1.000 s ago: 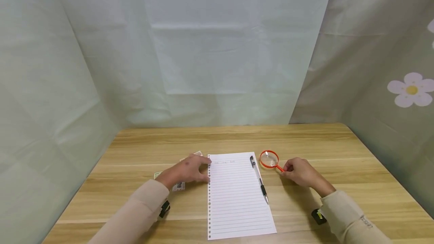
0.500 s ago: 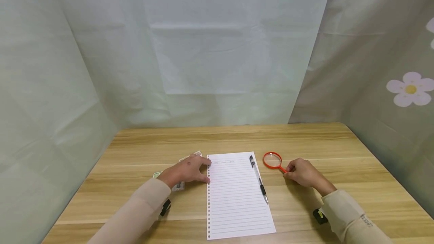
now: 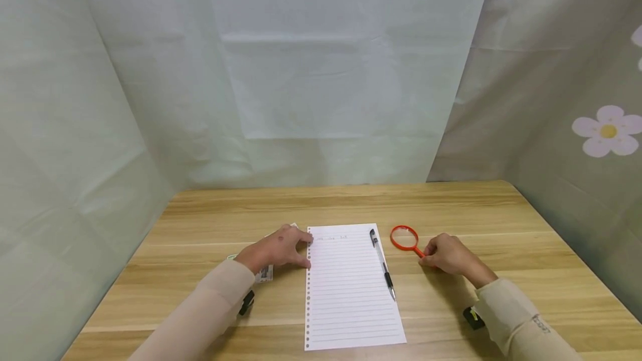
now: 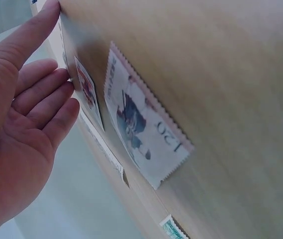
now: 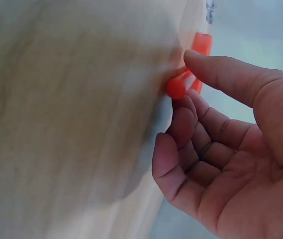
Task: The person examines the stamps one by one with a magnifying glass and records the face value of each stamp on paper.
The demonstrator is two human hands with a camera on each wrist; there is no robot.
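The bench (image 3: 451,205) is light wood with a visible grain and a smooth, faintly satin finish. Just left of the right grip (image 3: 446,255), the magnifying glass (image 3: 404,237) has a glossy orange plastic rim and handle around a clear lens. Further left, the lined sheet (image 3: 351,294) is matt white paper, punched along one edge; the pen (image 3: 383,264) on it looks like shiny black plastic and metal. Under the left grip (image 3: 276,249), the stamps (image 4: 143,129) are printed matt paper with perforated edges. Behind hangs creased, matt cloth (image 3: 321,71).

Wooden table (image 3: 451,210) with lined sheet (image 3: 351,305), magnifier (image 3: 404,237), stamps (image 4: 146,132).
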